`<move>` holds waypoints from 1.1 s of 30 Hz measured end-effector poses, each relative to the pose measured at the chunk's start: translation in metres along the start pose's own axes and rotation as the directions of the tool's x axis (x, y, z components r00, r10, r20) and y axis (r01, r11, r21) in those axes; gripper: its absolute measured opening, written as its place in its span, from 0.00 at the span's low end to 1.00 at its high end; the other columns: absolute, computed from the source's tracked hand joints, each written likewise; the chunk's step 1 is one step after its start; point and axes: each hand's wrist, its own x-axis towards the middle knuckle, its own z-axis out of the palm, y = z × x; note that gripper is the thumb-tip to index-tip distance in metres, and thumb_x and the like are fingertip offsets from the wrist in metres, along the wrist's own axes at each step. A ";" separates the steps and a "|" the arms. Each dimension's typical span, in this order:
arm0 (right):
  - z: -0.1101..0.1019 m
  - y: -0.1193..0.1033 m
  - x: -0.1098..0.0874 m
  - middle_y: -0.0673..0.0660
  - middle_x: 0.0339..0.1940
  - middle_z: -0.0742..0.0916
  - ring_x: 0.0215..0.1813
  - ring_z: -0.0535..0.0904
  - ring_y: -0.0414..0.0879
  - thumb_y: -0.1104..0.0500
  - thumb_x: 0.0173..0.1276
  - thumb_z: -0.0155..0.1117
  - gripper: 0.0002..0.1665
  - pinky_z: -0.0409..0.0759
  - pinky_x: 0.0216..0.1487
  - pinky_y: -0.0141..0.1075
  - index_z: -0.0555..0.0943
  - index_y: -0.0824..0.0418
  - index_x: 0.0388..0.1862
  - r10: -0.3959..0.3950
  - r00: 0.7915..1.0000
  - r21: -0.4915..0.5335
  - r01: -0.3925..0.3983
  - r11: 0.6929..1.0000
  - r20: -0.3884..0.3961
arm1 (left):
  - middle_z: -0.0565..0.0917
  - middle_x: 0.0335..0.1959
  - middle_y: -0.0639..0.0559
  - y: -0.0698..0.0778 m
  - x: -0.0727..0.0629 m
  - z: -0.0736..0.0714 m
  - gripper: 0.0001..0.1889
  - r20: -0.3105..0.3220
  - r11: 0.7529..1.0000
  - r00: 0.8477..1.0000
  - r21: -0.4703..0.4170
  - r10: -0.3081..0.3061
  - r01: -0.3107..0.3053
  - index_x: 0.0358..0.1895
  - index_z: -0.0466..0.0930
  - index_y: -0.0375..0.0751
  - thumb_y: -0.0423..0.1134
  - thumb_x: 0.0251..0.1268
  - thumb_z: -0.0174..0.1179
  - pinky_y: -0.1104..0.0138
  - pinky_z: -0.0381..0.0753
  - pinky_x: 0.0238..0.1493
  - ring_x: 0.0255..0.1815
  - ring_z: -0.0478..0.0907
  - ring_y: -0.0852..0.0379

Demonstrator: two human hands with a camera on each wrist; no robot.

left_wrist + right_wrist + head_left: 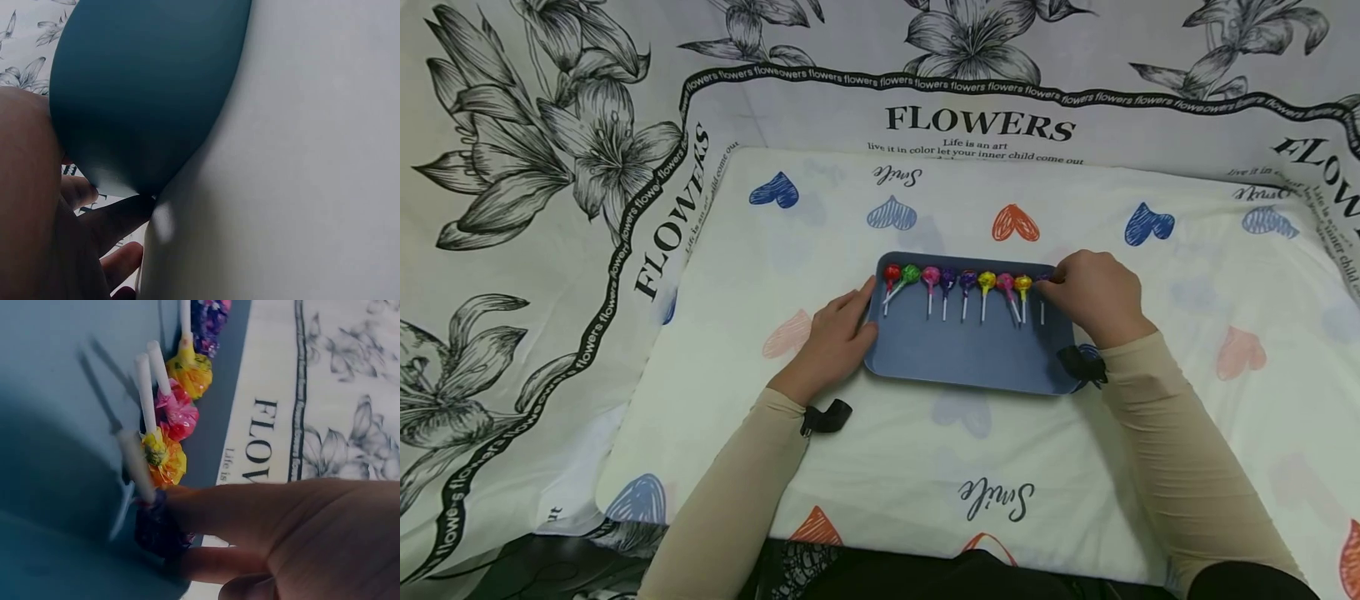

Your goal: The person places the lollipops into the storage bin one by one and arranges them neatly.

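Observation:
A shallow blue-grey tray [970, 354] bears a row of wrapped lollipops along its far side, with sticks pointing mostly toward me. From the left come a red lollipop [892, 273], a green lollipop [911, 274] and a pink lollipop [931, 276]; purple and yellow ones follow. At the row's right end, my right hand [1097, 292] pinches a dark purple lollipop [156, 528] by its wrapped head, thumb and finger on it. Beside it lies a yellow lollipop [164, 459]. My left hand [831, 342] touches the tray's left edge with extended fingers [119, 219].
Under the tray is a white cloth [850, 467] printed with hearts and lettering. A larger cloth [820, 108] with black flowers and a dark border surrounds it. Dark bands [827, 417] sit at both wrists, over beige sleeves [730, 500].

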 end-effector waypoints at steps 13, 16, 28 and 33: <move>0.007 -0.006 0.005 0.62 0.22 0.88 0.23 0.81 0.53 0.52 0.67 0.75 0.20 0.75 0.19 0.43 0.90 0.71 0.33 -0.012 1.000 -0.052 0.011 0.999 -0.006 | 0.63 0.84 0.48 -0.002 0.001 0.001 0.37 0.000 1.000 1.000 0.006 -0.003 0.003 0.88 0.44 0.59 0.50 0.79 0.42 0.44 0.45 0.82 0.86 0.50 0.47; 0.009 -0.007 0.005 0.61 0.22 0.88 0.23 0.80 0.53 0.51 0.67 0.75 0.21 0.75 0.18 0.43 0.90 0.71 0.33 -0.005 1.000 -0.056 0.004 0.998 -0.012 | 0.62 0.84 0.48 -0.004 0.001 0.002 0.37 -0.004 1.000 1.000 0.006 0.000 0.000 0.88 0.44 0.59 0.50 0.79 0.42 0.44 0.45 0.82 0.86 0.50 0.47; 0.003 -0.004 -0.007 0.60 0.20 0.86 0.23 0.80 0.53 0.48 0.67 0.76 0.24 0.75 0.19 0.43 0.89 0.71 0.34 0.023 1.000 -0.030 -0.023 0.999 0.017 | 0.60 0.85 0.49 0.000 0.002 0.004 0.37 0.005 1.000 1.000 0.016 -0.011 0.011 0.88 0.42 0.61 0.52 0.79 0.42 0.44 0.44 0.82 0.86 0.49 0.47; -0.003 -0.002 -0.019 0.56 0.17 0.81 0.21 0.77 0.52 0.45 0.70 0.73 0.24 0.69 0.17 0.42 0.87 0.68 0.31 -0.001 1.000 -0.020 0.001 1.000 -0.005 | 0.58 0.85 0.49 -0.001 -0.001 0.005 0.37 -0.007 1.000 1.000 0.011 -0.015 0.016 0.88 0.42 0.63 0.53 0.80 0.43 0.42 0.44 0.82 0.86 0.48 0.46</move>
